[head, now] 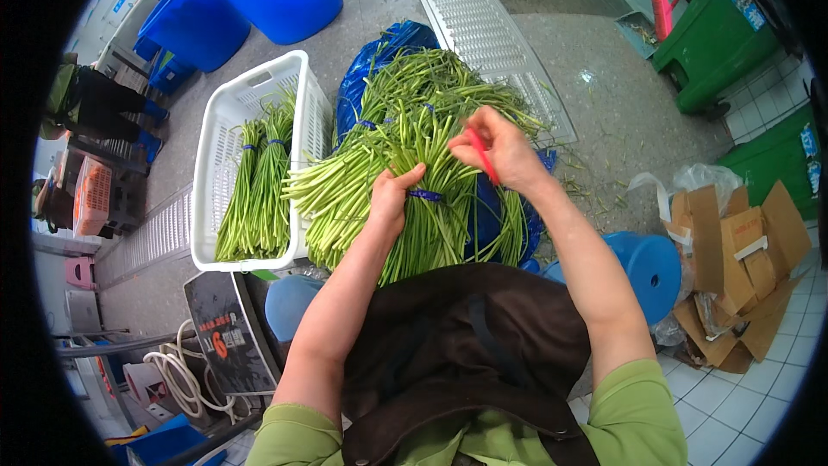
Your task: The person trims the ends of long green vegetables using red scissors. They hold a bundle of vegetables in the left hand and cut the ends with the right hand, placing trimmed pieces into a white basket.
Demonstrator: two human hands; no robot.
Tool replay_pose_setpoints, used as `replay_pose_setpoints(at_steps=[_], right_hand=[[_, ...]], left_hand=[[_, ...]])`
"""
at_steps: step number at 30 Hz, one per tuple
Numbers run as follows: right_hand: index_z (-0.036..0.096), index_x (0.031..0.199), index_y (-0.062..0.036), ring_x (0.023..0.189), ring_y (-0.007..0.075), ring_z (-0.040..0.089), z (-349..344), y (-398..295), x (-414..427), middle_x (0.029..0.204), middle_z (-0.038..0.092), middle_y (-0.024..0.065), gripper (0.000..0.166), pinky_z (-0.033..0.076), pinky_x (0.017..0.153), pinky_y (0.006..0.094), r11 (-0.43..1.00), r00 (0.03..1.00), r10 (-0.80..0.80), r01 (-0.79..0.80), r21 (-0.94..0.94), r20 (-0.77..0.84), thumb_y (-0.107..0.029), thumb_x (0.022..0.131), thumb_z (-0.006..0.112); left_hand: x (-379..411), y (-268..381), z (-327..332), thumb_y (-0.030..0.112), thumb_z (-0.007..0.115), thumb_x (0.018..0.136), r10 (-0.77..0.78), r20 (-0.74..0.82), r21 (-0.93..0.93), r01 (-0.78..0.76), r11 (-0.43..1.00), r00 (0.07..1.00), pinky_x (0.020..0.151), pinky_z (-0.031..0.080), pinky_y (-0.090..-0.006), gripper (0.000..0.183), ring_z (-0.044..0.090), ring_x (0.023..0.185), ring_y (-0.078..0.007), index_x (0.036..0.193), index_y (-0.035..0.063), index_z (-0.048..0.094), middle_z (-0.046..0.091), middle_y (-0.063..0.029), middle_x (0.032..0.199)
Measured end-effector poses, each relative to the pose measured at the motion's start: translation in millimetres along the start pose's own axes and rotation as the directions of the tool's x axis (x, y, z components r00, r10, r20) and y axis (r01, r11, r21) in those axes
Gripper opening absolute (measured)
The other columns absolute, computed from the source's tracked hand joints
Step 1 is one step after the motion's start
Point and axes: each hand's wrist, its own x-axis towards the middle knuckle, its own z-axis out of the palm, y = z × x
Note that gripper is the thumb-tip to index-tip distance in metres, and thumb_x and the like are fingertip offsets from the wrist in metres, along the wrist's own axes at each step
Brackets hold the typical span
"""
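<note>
Before me lies a large heap of garlic scapes (446, 81), long green stems, on a blue plastic sheet (354, 87). My left hand (391, 197) grips a bunch of garlic scapes (414, 233), its thumb across the stems just above a purple-blue band (425, 195) around them. My right hand (501, 149) is closed on a slim red tool (483, 156), over the right side of the bunch. The fingers hide part of the tool, and blur keeps its tip from showing. To the left, banded bundles (272, 188) lie in a white plastic crate (213, 142).
Blue tubs (278, 0) stand at the back left. A metal drain grate (479, 32) crosses the wet floor. On the right are a blue stool (640, 278), torn cardboard boxes (744, 259) and green bins (718, 45). A platform scale (229, 336) sits lower left; another person (103, 100) stands far left.
</note>
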Motion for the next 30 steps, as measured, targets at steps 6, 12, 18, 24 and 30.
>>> replay_pose_setpoints(at_steps=[6, 12, 18, 24, 30], right_hand=[[0.055, 0.097, -0.0023, 0.076, 0.0126, 0.065, 16, 12, 8, 0.083, 0.07, 0.0087, 0.032, 0.051, 0.069, 0.0294, 0.954, 0.996, 0.086, -0.09, -0.287, -0.027, -0.02, 0.081, 0.076], [0.053, 0.096, -0.0046, 0.072, 0.0196, 0.068, 29, 16, 6, 0.079, 0.069, 0.0099, 0.031, 0.052, 0.065, 0.0322, 0.979, 0.994, -0.105, 0.098, -0.181, -0.032, -0.018, 0.081, 0.076], [0.049, 0.099, -0.0093, 0.071, 0.0358, 0.068, 45, 17, 4, 0.077, 0.069, 0.0113, 0.033, 0.054, 0.059, 0.0447, 0.801, 0.965, -0.262, 0.212, -0.56, -0.01, -0.026, 0.083, 0.073], [0.049, 0.099, -0.0083, 0.072, 0.0351, 0.068, 45, 22, 4, 0.078, 0.068, 0.0118, 0.034, 0.053, 0.06, 0.0442, 0.773, 0.957, -0.288, 0.222, -0.594, -0.018, -0.026, 0.083, 0.073], [0.05, 0.096, -0.0085, 0.069, 0.0326, 0.068, 47, 21, 5, 0.075, 0.068, 0.0088, 0.035, 0.053, 0.059, 0.0412, 0.86, 0.974, -0.206, 0.133, -0.492, -0.098, -0.025, 0.08, 0.077]], left_hand=[[-4, -8, 3, 0.002, 0.062, 0.089, 0.057, -0.062, -0.047, -0.06, 0.997, 0.996, 0.085, 0.051, -0.0326, 0.028, 0.065, 0.092, -0.0174, 0.117, -0.0008, 0.059, 0.068, -0.0088, 0.106], [-1, -10, -2, 0.001, 0.062, 0.09, 0.03, -0.056, -0.064, -0.033, 0.997, 0.998, 0.084, 0.051, -0.0319, 0.025, 0.064, 0.092, -0.0163, 0.115, -0.0004, 0.061, 0.068, -0.0078, 0.106], [-4, -6, 4, 0.001, 0.061, 0.089, 0.049, -0.037, -0.012, -0.05, 0.999, 0.998, 0.082, 0.051, -0.0303, 0.024, 0.064, 0.09, -0.015, 0.113, 0.0, 0.061, 0.068, -0.0069, 0.105], [-3, -4, 0, 0.001, 0.061, 0.089, 0.002, -0.041, -0.068, -0.005, 0.998, 0.999, 0.081, 0.051, -0.0305, 0.022, 0.065, 0.089, -0.0162, 0.111, 0.0003, 0.061, 0.069, -0.0081, 0.103], [-9, 2, 9, 0.001, 0.061, 0.089, -0.002, -0.049, -0.03, 0.0, 1.0, 0.999, 0.082, 0.052, -0.0318, 0.025, 0.065, 0.09, -0.0173, 0.114, 0.0005, 0.06, 0.068, -0.0091, 0.104]])
